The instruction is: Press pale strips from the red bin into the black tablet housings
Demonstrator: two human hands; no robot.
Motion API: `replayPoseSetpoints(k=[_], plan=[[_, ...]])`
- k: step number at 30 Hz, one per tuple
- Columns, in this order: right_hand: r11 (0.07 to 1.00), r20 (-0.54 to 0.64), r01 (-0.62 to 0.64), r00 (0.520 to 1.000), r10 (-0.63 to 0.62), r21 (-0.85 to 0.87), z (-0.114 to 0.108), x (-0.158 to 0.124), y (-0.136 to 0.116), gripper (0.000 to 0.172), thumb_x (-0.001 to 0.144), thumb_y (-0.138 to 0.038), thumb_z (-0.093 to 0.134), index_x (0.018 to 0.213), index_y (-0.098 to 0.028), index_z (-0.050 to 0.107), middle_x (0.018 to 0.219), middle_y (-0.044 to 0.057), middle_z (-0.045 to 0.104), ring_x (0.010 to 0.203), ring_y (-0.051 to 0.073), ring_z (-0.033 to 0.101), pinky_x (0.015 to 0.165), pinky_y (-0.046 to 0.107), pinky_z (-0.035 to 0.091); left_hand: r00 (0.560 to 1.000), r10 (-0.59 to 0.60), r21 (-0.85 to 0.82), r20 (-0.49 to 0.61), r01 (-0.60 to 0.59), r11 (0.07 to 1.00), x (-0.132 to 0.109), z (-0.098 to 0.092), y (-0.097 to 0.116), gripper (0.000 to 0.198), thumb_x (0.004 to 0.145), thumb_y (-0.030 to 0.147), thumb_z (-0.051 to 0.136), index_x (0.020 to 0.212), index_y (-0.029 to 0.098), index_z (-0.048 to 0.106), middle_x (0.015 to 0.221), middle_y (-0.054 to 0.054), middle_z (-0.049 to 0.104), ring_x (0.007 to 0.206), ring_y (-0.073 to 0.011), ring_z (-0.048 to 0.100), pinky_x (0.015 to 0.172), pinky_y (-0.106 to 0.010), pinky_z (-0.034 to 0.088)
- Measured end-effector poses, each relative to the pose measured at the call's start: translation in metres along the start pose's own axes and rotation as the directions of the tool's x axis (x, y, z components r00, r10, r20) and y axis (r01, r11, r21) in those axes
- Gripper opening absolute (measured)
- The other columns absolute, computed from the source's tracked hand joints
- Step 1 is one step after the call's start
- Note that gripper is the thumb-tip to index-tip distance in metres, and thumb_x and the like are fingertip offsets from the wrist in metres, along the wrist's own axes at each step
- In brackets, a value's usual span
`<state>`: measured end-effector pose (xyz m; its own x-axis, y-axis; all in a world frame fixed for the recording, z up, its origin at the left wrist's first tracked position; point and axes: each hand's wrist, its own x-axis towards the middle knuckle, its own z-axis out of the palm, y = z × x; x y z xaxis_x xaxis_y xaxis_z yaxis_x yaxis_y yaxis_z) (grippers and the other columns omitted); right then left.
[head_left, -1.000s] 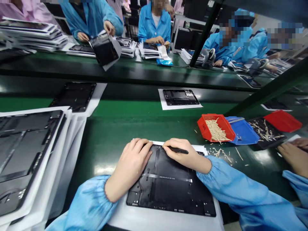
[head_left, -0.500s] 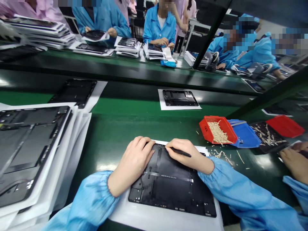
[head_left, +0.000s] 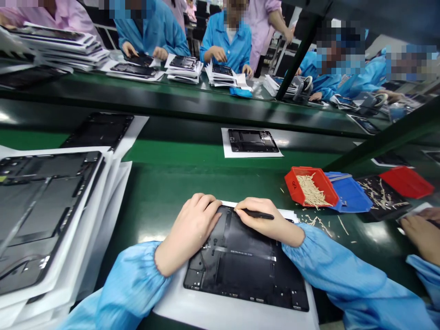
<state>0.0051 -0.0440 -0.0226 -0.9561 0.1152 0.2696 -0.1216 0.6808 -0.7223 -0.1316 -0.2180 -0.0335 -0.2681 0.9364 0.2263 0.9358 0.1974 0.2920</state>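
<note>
1. The left hand (head_left: 190, 231) lies flat and open, its fingers resting on the top edge of a black device back panel (head_left: 244, 266).
2. The right hand (head_left: 266, 223) rests on the same edge, holding a black pen-shaped tool (head_left: 258, 214) in a narrow pinch.
3. The panel lies on a white paper sheet (head_left: 237, 317), at the middle of the green table's (head_left: 154, 215) near edge.
4. Toward the table's right edge sit a red tray (head_left: 292, 192) of wooden sticks and a blue tray (head_left: 350, 195).
5. Stacked panels on white sheets (head_left: 44, 215) fill the left edge.
</note>
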Motion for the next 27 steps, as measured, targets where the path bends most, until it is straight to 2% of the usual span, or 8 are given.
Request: replayPoseSetpoints(k=[4,8,17,21,27], plan=[[1.0,0.022,0.019,1.0,-0.019,-0.008,0.004,0.005,-0.001,0.014,0.092,-0.021,0.05,0.093,-0.019,0.064,0.084,0.003,0.066,0.075,0.014,0.06,0.072,0.025,0.047,1.0,0.007,-0.024,0.0,-0.007,1.0,0.006,-0.002,-0.001,0.027,0.095,0.029,0.039,0.114,0.019,0.056,0.102,-0.006,0.058,0.098,-0.0203,0.048,0.084,-0.037,0.042],[0.999,0.054,0.033,0.998,-0.03,-0.044,0.006,0.006,0.001,0.015,0.093,-0.021,0.049,0.095,-0.018,0.063,0.085,0.005,0.065,0.076,0.014,0.059,0.074,0.027,0.047,0.999,0.025,-0.029,0.047,-0.024,0.999,0.012,-0.005,0.0,0.027,0.096,0.029,0.036,0.108,0.021,0.06,0.096,-0.004,0.058,0.091,-0.0183,0.05,0.081,-0.034,0.041],[0.999,-0.017,0.032,0.999,-0.033,-0.04,0.011,0.005,0.005,0.013,0.091,-0.021,0.05,0.09,-0.018,0.062,0.082,0.003,0.064,0.073,0.014,0.058,0.071,0.026,0.046,0.969,0.198,0.186,0.149,-0.224,0.957,0.021,-0.006,-0.002,0.022,0.094,0.022,0.041,0.106,0.017,0.059,0.096,-0.004,0.058,0.088,-0.0189,0.05,0.076,-0.035,0.038],[0.998,-0.032,0.055,0.998,-0.056,-0.038,0.011,0.002,0.006,0.012,0.091,-0.02,0.051,0.09,-0.017,0.062,0.08,0.003,0.063,0.071,0.014,0.057,0.069,0.026,0.045,0.97,0.194,0.188,0.148,-0.22,0.957,0.02,-0.005,-0.002,0.021,0.095,0.022,0.04,0.106,0.017,0.058,0.096,-0.004,0.058,0.09,-0.019,0.05,0.075,-0.035,0.038],[0.997,0.026,0.066,0.998,-0.065,-0.041,0.009,0.001,0.008,0.012,0.091,-0.021,0.05,0.094,-0.017,0.062,0.082,0.004,0.063,0.073,0.014,0.057,0.07,0.026,0.044,0.972,0.182,0.18,0.15,-0.208,0.961,0.021,-0.005,-0.003,0.02,0.095,0.023,0.04,0.103,0.018,0.058,0.096,-0.003,0.058,0.089,-0.0192,0.049,0.074,-0.035,0.037]])
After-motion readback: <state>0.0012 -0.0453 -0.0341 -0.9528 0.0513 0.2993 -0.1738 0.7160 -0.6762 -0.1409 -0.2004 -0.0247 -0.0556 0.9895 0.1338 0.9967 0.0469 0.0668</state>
